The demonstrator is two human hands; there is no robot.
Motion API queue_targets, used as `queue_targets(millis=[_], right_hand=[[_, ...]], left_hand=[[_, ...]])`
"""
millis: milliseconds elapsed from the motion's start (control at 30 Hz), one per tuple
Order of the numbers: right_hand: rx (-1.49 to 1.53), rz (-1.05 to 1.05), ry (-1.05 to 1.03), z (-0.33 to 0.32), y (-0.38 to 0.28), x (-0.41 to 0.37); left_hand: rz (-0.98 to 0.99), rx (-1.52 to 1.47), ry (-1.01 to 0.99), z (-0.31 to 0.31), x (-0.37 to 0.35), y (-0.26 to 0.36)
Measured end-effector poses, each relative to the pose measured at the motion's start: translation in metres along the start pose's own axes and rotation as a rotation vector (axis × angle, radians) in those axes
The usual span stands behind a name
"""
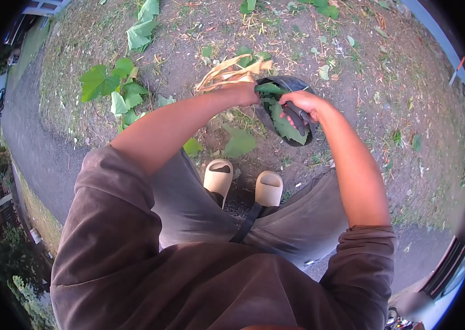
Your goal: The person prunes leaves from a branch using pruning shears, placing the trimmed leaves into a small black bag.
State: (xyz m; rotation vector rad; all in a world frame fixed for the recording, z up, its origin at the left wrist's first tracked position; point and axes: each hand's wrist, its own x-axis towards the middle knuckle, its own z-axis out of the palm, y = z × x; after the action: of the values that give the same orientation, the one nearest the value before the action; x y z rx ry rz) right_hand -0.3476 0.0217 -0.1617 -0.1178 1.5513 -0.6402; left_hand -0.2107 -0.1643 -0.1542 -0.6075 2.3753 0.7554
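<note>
A round black bag or soft container (297, 83) is in front of me on the ground, its mouth facing up. Green leaves (287, 129) lie inside it. My left hand (247, 94) is closed at the left rim; its fingertips are hidden. Over the opening, my right hand (304, 103) wraps around a dark-handled tool (295, 116) resembling pruning shears, with its working end hidden among the leaves. Tan, strip-like pieces (230, 72) lie just beyond my left hand.
Large green leaves (100, 82) lie on the ground at left, with another leaf (239, 142) near my sandals (268, 188). More cut leaves (142, 30) are farther off. A paved strip (34, 132) runs along the left, and a blue-grey edge (444, 44) borders the right.
</note>
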Motion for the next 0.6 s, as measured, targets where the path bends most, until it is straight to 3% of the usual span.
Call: queue_targets(millis=[67, 267, 333, 500, 567, 600], right_hand=[[-0.043, 0.037, -0.033, -0.009, 0.000, -0.003], [-0.318, 0.177, -0.279, -0.027, -0.020, -0.054], [-0.479, 0.092, -0.237, -0.037, -0.026, -0.071], [-0.542, -0.001, -0.036, -0.070, -0.032, -0.096], [-0.767, -0.083, 0.321, -0.076, -0.026, -0.090], [-0.762, -0.083, 0.322, -0.074, -0.020, -0.082]], left_hand=[[-0.077, -0.021, 0.031, 0.001, 0.003, 0.003], [0.033, 0.004, 0.124, 0.001, 0.009, -0.002], [0.073, 0.068, 0.110, -0.002, 0.005, 0.003], [0.038, 0.112, 0.039, -0.002, 0.005, 0.007], [0.041, 0.153, 0.057, -0.001, 0.004, 0.008], [0.041, 0.170, 0.077, 0.000, 0.004, 0.008]])
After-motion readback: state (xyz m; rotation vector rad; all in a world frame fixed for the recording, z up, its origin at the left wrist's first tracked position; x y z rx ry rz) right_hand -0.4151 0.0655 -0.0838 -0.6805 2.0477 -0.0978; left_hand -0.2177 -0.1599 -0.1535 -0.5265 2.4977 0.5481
